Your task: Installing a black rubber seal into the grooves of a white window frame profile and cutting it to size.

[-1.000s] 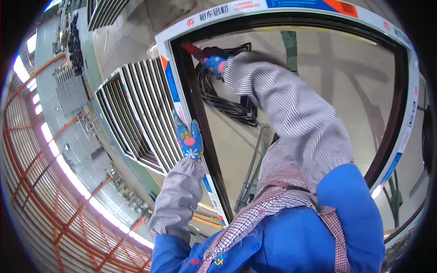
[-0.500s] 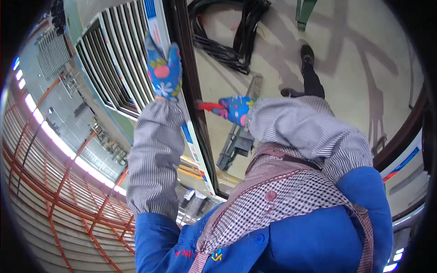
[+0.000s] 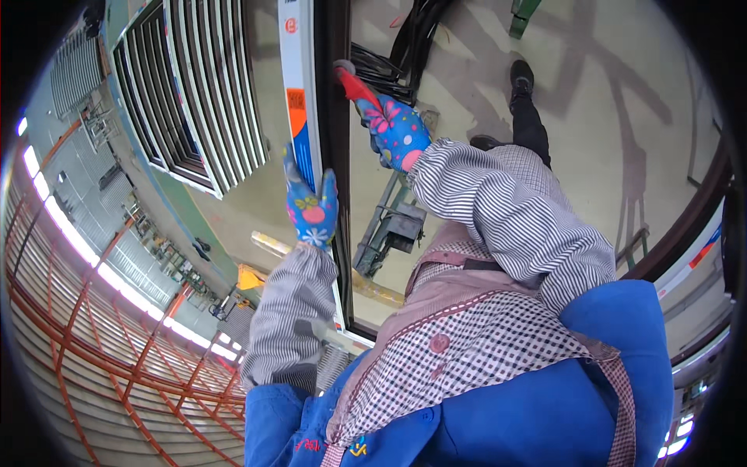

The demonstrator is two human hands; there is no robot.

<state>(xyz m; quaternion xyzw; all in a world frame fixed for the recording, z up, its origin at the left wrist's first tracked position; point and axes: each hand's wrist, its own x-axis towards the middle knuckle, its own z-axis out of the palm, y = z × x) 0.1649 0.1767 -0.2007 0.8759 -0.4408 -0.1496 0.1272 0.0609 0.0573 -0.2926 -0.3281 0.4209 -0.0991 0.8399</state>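
Note:
A long dark frame (image 3: 335, 117) runs up the view, its outer side faced with a white printed film strip (image 3: 296, 54). My left hand (image 3: 311, 208), in a blue flowered glove, lies against that strip with fingers stretched out and thumb apart. On the frame's inner side, my right hand (image 3: 398, 134) in a matching glove is closed around a red-handled tool (image 3: 356, 87). The tool's small greyish rounded tip meets the dark inner edge; its exact kind is unclear.
Black strips (image 3: 416, 47) lie coiled on the floor inside the frame, near a green stand leg (image 3: 523, 17). A dark metal support (image 3: 398, 227) sits below the frame. Stacked slatted profiles (image 3: 194, 93) stand to the left. The frame's far side (image 3: 689, 226) curves along the right.
My right hand and the red-handled tool have moved farther up along the frame, and the tool tilts upward. The left hand sits lower on the strip. The whole view has shifted somewhat.

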